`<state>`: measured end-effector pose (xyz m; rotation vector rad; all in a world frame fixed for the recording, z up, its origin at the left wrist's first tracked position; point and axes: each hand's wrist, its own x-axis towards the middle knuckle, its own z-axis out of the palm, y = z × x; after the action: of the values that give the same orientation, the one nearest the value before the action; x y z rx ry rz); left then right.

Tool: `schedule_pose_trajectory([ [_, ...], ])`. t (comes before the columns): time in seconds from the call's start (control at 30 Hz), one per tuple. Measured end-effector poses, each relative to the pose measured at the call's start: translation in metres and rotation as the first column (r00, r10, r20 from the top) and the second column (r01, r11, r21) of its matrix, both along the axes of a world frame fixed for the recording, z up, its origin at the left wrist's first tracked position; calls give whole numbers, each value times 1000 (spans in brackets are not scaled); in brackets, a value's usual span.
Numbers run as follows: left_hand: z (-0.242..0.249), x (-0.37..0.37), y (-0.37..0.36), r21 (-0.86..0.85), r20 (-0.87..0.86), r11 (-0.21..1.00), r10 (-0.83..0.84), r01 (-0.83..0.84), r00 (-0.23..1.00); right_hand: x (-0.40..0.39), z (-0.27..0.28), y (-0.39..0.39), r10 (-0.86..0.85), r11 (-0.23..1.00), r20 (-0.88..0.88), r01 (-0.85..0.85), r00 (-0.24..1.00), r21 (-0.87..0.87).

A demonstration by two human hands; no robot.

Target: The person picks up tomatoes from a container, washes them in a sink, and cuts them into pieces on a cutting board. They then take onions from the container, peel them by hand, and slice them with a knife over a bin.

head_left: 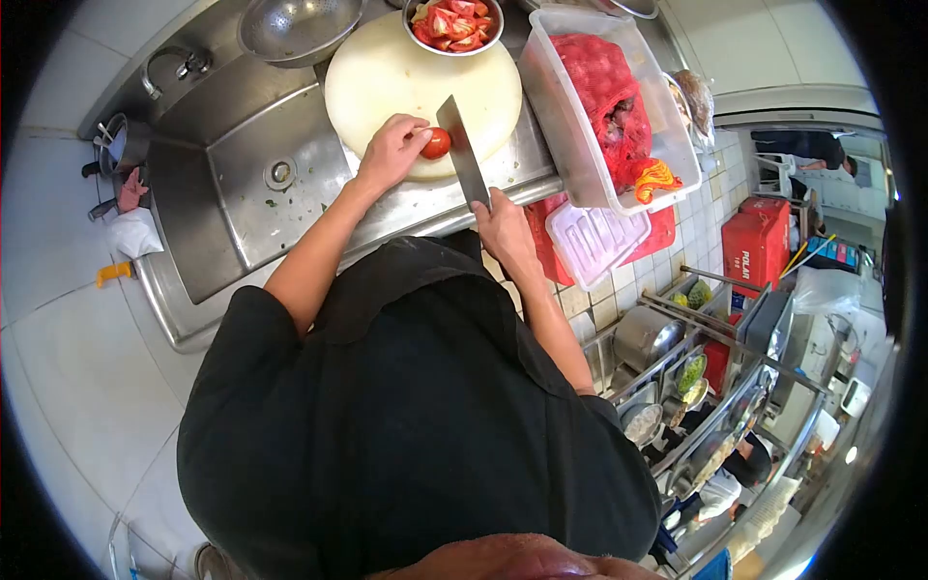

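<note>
Well, around your work things crowd close: a steel bowl (pixel 425 46) of tomato pieces (pixel 450 23) stands at the board's far edge, a colander (pixel 282 37) sits just beyond its left side, and a plastic bin (pixel 553 126) hems in your right. A red net bag (pixel 594 82) fills much of that bin (what the net holds is hard to make out), and a pale lid (pixel 599 239) lies lower down, over something red (pixel 661 229). Your tomato (pixel 437 144) is on the near part of the board (pixel 377 72), between your left hand (pixel 390 153) and the knife (pixel 461 150). Your left fingers are curled in against the tomato, steadying it; your right hand (pixel 503 227) has its fingers closed round the knife's handle, the blade just beside the tomato, though you cannot tell whether they touch.

Under the board runs a steel tabletop (pixel 512 172), dotted with green scraps, with a sink (pixel 227 208) to your left and a tap (pixel 174 68) at its back. Off to your right, past the tiled floor (pixel 710 211), stand a red cooler (pixel 757 246) and a metal rack holding a big pot (pixel 640 336) and trays; two other people are farther into the room.
</note>
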<state>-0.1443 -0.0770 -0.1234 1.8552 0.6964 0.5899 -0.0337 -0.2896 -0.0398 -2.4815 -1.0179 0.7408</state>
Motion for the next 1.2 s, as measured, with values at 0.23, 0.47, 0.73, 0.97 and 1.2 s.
schedule_pose_trajectory([
  [0.23, 10, -9, -12, 320, 40, 945, -82, 65, 996, -7, 35, -1, 64, 997, 64, -67, 996, 39],
  [0.47, 10, -4, -13, 390, 38, 920, -66, 47, 997, -14, 42, -7, 136, 990, 89, -139, 987, 27],
  [0.73, 1, -4, -8, 278, 69, 960, -58, 37, 996, 6, -17, 37, 208, 978, 75, -205, 975, -38],
  [0.97, -1, -36, 17, 186, 29, 983, 3, -8, 1000, 20, 6, 30, 130, 988, -130, -139, 983, -64],
  [1.2, 8, -28, 10, 358, -58, 933, -13, 33, 998, -7, 20, 28, 187, 982, 79, -185, 979, -35],
])
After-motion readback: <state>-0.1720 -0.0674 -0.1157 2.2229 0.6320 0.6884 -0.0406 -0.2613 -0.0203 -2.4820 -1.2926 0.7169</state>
